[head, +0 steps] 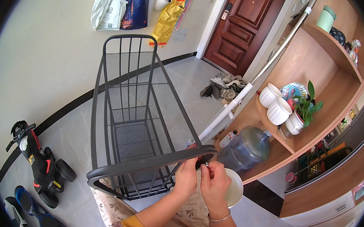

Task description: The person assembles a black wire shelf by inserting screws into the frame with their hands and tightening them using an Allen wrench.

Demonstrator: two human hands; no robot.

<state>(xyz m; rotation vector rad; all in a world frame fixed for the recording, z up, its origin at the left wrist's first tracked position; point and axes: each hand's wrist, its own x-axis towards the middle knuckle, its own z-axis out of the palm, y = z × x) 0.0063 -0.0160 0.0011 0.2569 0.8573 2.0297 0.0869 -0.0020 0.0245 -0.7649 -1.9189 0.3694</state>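
Observation:
A tall black metal mesh rack [153, 159] with a tubular frame stands on the floor before me. At its near right corner my left hand [186, 176] is closed against the frame, its fingertips partly behind the top rail. Just right of it my right hand [214, 178] pinches a small silvery metal piece [207, 164], apparently a screw or bolt, close to the frame's corner. A pale round bowl [234, 188] shows partly behind my right hand; its contents are hidden.
A wooden shelf unit [320, 130] curves along the right, with a large water bottle [247, 150], white pots [279, 110] and a long white-and-metal pole [248, 90]. Shoes [225, 87] lie by the red-brown door [247, 20]. A toy motorcycle [40, 161] and a hoverboard [41, 216] stand left.

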